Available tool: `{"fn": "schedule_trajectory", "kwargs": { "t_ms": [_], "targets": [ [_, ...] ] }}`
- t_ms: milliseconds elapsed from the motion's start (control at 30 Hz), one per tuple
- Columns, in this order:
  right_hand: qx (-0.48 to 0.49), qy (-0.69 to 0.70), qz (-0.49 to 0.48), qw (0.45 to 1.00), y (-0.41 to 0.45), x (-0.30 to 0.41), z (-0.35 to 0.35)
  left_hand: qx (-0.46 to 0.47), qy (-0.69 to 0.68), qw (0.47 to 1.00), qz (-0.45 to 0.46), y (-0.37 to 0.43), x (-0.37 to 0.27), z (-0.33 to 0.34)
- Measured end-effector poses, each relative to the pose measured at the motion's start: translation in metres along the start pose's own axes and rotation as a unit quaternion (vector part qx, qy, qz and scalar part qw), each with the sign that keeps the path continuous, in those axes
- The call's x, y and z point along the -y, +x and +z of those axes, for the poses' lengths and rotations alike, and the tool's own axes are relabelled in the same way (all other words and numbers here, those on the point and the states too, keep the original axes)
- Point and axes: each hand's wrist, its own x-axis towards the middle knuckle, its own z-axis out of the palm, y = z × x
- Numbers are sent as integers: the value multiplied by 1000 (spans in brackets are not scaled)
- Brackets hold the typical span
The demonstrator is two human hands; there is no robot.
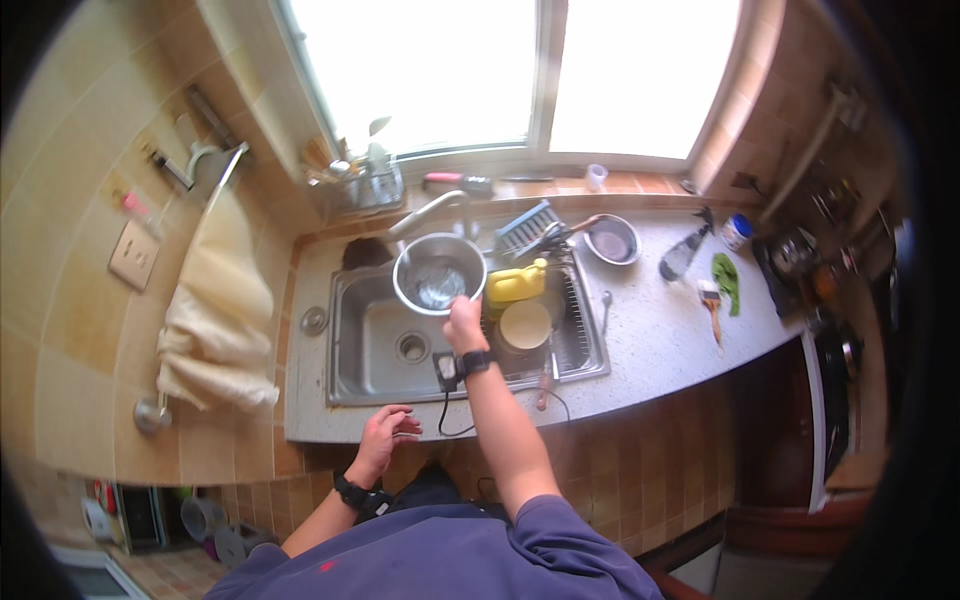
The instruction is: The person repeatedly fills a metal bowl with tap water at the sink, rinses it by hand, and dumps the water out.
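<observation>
My right hand [464,324] grips the near rim of a round metal basin [441,274], which is held under the faucet [427,213] over the back of the left sink bowl [375,330]. Water appears to be inside the basin. My left hand [385,436] hangs at the counter's front edge, fingers apart and holding nothing. In the right sink bowl, a yellow plastic jug [517,282] lies on its side behind a pale round bowl [525,325]. A knife-like utensil with a brown handle [543,390] leans over that bowl's front edge.
Right of the sink are a metal bowl [613,240], a spoon [606,311], a spray bottle [685,251], a green cloth [726,283] and a brush [712,307]. A blue rack [528,229] stands behind. A cream towel [219,322] hangs on the left wall.
</observation>
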Motion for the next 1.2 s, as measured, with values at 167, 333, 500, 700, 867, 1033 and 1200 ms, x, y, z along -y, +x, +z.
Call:
{"fn": "schedule_trajectory", "kwargs": {
  "t_ms": [167, 333, 500, 700, 867, 1033, 1200],
  "targets": [
    [-99, 51, 4, 994, 0, 16, -75, 64, 65, 996, 0, 46, -23, -21],
    [-256, 63, -118, 957, -46, 112, -141, 131, 159, 978, 11, 86, -48, 5],
    [-311, 102, -257, 909, -143, 227, -244, 231, 198, 952, 44, 90, -55, 81],
    [-484, -588, -284, 582, -259, 309, -275, 217, 231, 947, 54, 99, -54, 107],
    [-672, -491, -405, 379, -402, 338, -355, 225, 273, 934, 48, 107, -20, 126],
    [-856, -133, -380, 326, -431, 379, -361, 144, 284, 946, 68, 121, -41, 79],
    [-792, -157, -580, -109, -359, 471, -278, 74, 166, 979, 94, 119, -42, 18]
  ]
}}
